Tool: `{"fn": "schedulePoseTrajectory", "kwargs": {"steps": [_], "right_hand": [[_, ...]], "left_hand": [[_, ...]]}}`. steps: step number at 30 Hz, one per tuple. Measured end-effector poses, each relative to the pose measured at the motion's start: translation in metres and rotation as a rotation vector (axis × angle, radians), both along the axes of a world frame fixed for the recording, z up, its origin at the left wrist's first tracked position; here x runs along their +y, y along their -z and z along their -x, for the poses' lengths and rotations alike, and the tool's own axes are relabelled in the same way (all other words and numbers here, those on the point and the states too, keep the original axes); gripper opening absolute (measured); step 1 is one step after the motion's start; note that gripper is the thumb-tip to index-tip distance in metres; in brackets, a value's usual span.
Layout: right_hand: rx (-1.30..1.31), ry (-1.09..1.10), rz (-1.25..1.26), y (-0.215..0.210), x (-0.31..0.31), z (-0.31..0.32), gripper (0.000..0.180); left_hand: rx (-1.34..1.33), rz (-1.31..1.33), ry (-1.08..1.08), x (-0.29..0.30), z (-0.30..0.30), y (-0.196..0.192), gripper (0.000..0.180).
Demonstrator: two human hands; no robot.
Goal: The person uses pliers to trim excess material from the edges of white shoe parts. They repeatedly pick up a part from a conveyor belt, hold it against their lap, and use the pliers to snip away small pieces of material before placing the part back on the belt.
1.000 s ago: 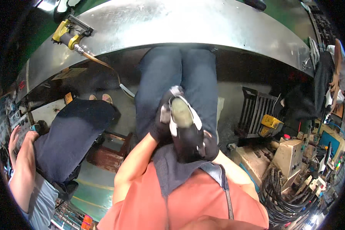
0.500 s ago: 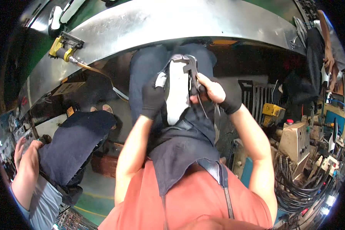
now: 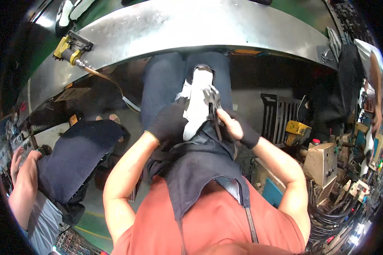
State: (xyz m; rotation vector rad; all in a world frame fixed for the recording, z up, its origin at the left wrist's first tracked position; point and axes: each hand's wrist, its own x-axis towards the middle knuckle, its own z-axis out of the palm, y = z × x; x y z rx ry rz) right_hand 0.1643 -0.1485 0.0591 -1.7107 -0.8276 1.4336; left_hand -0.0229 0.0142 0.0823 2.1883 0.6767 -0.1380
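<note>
Two hands are engaged on one white shoe upper point(image 3: 196, 106), held over the lap just below the near edge of the steel desk point(image 3: 166, 25). Left hand point(image 3: 168, 125), black-gloved, is closed around the upper's left side. Right hand point(image 3: 232, 127) has its fingers gripping black pliers point(image 3: 212, 106), laid against the upper's right edge. Compared with a second ago, the right hand and pliers have been brought in and the piece raised, so a pulling step is judged under way.

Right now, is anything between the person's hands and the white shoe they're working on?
Nothing visible. The gloved left hand grips the white shoe directly, and the right hand presses dark pliers against its side.
</note>
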Motion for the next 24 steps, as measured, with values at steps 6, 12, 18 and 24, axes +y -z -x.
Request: {"fn": "schedulePoseTrajectory", "kwargs": {"steps": [6,12,18,24], "right_hand": [[-0.515,-0.643,0.079,-0.067,0.043,-0.037,0.054],[-0.639,-0.554,-0.069,-0.029,0.028,-0.031,0.039],[-0.443,-0.942,0.048,-0.086,0.061,-0.092,0.041],[-0.774,-0.837,-0.287,-0.113,0.082,-0.038,0.032]], "left_hand": [[0.113,0.013,0.099,-0.006,-0.013,-0.029,0.046],[-0.296,-0.017,-0.112,-0.006,-0.033,0.015,0.067],[-0.277,-0.364,-0.407,-0.03,-0.057,0.061,0.074],[-0.374,-0.215,-0.457,-0.013,-0.049,0.058,0.068]]}}
